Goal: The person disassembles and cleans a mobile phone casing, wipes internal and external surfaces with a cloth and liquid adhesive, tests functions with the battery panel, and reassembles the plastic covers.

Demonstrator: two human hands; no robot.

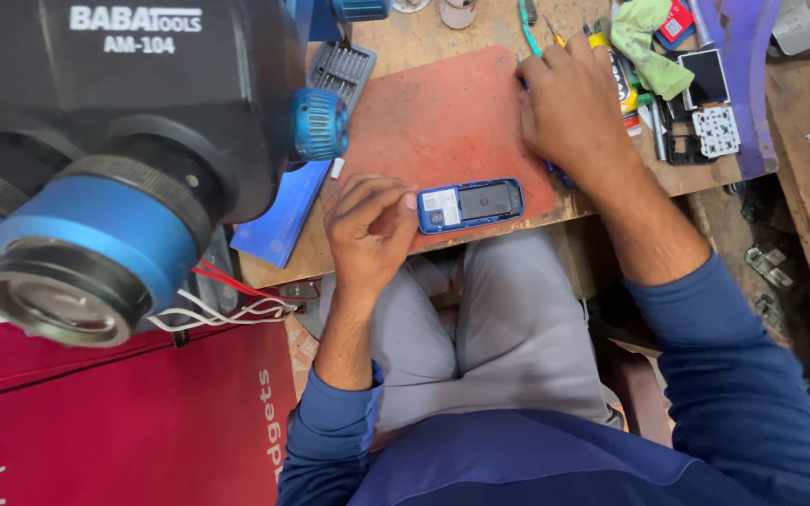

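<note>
Blue plastic frames the small keypad phone point(471, 205), which lies face down with its back cover off on the near edge of the red work mat point(442, 122), over the wooden worktop point(405, 42). Your left hand point(369, 225) touches its left end, fingers curled close, holding nothing that shows. Your right hand point(569, 108) rests at the mat's far corner, fingers bent over a thin blue tool point(555, 173); whether they grip it I cannot tell. Judge the phone light, stiff and slippery; its exposed insides look fragile, so take it by the long side rails.
</note>
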